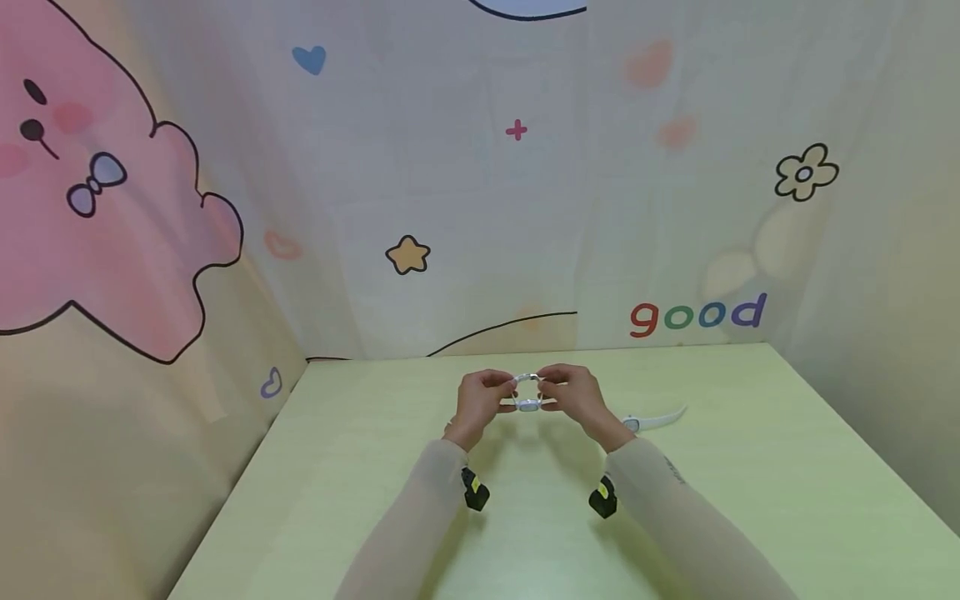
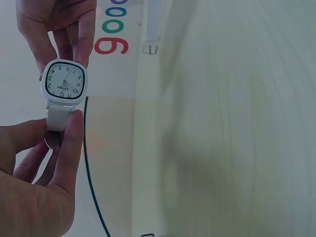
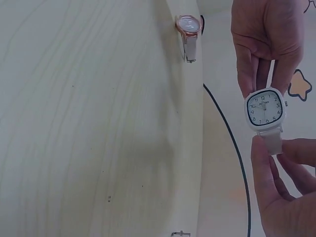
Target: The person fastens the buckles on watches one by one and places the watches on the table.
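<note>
A white wristwatch (image 1: 529, 406) with a rounded square dial is held up above the table, its white strap bent into a loop. My left hand (image 1: 480, 406) pinches one side of the strap between thumb and fingers. On the other side my right hand (image 1: 576, 395) pinches the strap close to the case. The dial (image 2: 64, 80) faces me, with dark numerals inside a black ring. In the right wrist view the strap (image 3: 271, 141) runs from the case into the right thumb and fingers. Fingers hide parts of the strap.
Another white watch (image 1: 632, 424) lies on the table (image 1: 750, 500) beside the right wrist, strap stretched rightward. A rose-gold watch (image 3: 189, 24) with a pale strap lies on the left-hand side, mostly hidden in the head view. A printed cloth (image 1: 480, 183) hangs behind the table.
</note>
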A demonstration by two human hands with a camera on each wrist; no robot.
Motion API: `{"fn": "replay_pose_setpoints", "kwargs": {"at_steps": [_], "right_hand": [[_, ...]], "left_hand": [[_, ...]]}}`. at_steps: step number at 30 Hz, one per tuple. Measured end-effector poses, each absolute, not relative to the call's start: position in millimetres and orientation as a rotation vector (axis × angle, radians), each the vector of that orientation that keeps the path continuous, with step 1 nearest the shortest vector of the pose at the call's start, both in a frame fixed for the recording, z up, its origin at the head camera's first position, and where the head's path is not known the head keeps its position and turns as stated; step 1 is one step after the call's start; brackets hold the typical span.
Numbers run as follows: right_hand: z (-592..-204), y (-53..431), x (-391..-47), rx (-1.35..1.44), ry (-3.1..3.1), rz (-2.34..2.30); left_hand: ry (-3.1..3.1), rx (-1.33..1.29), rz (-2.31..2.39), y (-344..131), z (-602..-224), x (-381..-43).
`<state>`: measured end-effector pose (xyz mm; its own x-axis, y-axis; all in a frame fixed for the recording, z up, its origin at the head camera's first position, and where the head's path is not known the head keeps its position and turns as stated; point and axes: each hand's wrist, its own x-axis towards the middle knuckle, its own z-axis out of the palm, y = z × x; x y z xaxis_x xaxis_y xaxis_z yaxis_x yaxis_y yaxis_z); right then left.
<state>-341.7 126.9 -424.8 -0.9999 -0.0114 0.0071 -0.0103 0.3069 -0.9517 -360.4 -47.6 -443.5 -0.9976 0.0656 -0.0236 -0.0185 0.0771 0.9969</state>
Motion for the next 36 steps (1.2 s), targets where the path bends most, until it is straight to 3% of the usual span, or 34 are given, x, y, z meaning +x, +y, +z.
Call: {"fn": "replay_pose_setpoints", "kwargs": {"at_steps": [36], "right_hand": [[-459, 121, -362, 0.218, 2.544, -1.642]], "left_hand": [[2.345, -0.219, 1.936, -31, -477, -373]]}}
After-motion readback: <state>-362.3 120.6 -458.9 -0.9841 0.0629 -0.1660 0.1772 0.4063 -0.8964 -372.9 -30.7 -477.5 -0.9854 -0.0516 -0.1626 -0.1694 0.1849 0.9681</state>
